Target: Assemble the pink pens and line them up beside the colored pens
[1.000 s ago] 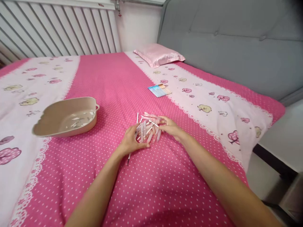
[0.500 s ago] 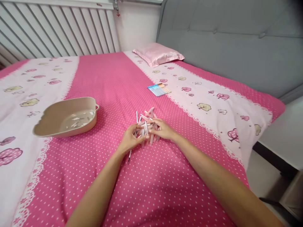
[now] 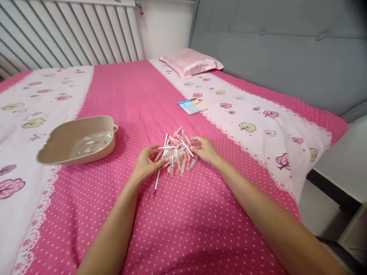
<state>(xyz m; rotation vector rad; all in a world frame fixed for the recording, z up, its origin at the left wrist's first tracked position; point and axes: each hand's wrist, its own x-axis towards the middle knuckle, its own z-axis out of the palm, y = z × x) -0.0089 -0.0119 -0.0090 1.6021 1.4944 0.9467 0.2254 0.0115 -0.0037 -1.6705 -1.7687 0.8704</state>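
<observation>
Slim sticks (image 3: 183, 166), piled well inside the right edge of the bed (image 3: 200, 229), are apparently being picked over by half-curled left hand (image 3: 144, 164) and right hand (image 3: 207, 151), any grip unclear; light pinching is called for.

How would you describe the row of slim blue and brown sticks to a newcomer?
From the grey padded headboard, find the shiny pink pillow beside it. Nearer the camera lies a row of slim blue and brown sticks. Its tidy order sets it apart from the jumbled pink-and-white pile at the left hand.
</observation>
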